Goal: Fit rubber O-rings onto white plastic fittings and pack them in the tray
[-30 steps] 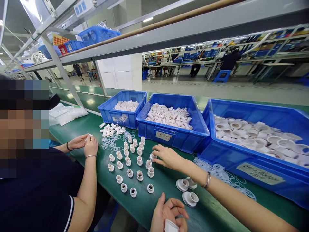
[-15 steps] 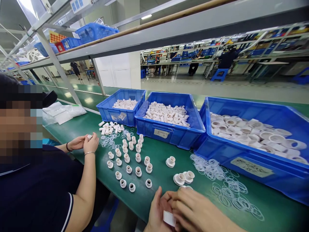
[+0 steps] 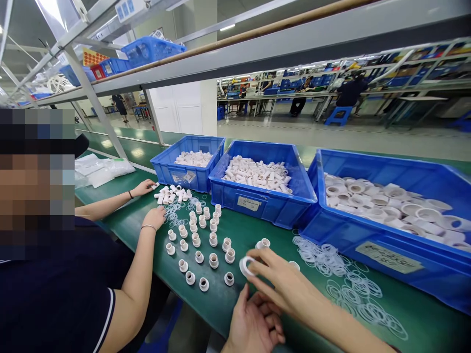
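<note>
Partly hides white fitting [image 3: 244, 267] with pinching fingers of right hand [image 3: 285, 280]; faces ring end roughly toward camera, leaves long axis unsure; curls fingers of left hand [image 3: 253, 321] loosely.

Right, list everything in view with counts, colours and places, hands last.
Flat-topped workbench: one, green, before the wearer
Rectangular plastic bins: three, blue, along its far side
Loose hollow plastic pieces: uncountable, white, inside the bins
Flanged round plastic fittings: over twenty, white, mid-workbench
Short plastic tubes: small pile, white, before the left bin
Thin rings: many, pale translucent, two patches on the workbench
Crumpled plastic bag: one, clear-white, far left
Metal shelf: one, grey, overhead
Plastic baskets: several, mostly blue, on the shelf
Co-worker: one, dark top, left
Distant people: several, dark clothes, background
Left hand: one, bare, near edge, contents unclear
Right hand: one, bare, holding a white flanged fitting
</note>
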{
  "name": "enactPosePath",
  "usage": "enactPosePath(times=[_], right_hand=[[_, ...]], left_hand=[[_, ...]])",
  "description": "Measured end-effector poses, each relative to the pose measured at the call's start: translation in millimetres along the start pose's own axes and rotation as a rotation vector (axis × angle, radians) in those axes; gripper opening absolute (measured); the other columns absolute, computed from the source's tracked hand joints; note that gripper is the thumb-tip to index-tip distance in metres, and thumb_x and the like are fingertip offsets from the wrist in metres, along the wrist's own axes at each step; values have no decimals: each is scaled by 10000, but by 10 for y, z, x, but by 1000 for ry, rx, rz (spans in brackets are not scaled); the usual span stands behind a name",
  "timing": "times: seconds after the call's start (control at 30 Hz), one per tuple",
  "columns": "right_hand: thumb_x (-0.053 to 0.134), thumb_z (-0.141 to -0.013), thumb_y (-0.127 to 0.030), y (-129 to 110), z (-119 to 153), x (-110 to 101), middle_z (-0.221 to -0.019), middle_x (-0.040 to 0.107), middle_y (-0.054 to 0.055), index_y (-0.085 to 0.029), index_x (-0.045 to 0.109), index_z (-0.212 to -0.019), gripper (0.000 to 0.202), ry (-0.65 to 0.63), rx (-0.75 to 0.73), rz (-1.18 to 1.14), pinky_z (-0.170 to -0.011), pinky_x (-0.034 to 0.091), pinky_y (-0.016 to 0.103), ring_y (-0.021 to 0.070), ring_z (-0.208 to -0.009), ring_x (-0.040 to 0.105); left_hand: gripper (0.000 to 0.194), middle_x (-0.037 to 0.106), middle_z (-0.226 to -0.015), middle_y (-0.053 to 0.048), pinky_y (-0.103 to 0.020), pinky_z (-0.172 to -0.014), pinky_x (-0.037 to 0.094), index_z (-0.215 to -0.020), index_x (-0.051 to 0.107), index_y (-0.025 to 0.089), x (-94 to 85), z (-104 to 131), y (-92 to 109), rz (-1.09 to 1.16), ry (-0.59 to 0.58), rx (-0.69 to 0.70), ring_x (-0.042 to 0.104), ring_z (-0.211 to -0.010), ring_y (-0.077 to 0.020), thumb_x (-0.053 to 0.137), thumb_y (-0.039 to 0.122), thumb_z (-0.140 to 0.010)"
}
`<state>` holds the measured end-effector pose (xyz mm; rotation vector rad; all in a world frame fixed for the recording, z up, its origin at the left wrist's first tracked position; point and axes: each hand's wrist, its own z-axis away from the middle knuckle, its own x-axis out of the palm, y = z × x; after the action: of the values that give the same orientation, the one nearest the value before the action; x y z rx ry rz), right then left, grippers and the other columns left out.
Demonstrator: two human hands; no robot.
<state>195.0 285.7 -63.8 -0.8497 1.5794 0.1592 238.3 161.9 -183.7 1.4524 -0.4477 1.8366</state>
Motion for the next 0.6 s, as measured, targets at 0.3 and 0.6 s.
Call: enactPosePath(times=[0.3, 0.6], right_hand=[[685, -940, -303, 233, -476, 497, -1080, 588, 102, -172, 636, -946, 140, -38, -41, 329, -745, 492, 366, 256, -935, 559], [630, -856, -127, -37, 562, 501, -982, 591, 81, -185, 598, -843, 67, -47, -32, 386, -719, 482, 363, 251, -864, 548]], left_hand=[[569, 674, -771, -66, -232, -464, 427, -877, 694, 97, -75, -33, -28, -73, -49, 37, 604, -536, -133, 681, 655, -763], [371, 678, -787, -107, -369, -629, 518, -819, 662, 176, 78, 560, 530, -649, 12, 338, 653, -718, -246, 698, 543, -784]])
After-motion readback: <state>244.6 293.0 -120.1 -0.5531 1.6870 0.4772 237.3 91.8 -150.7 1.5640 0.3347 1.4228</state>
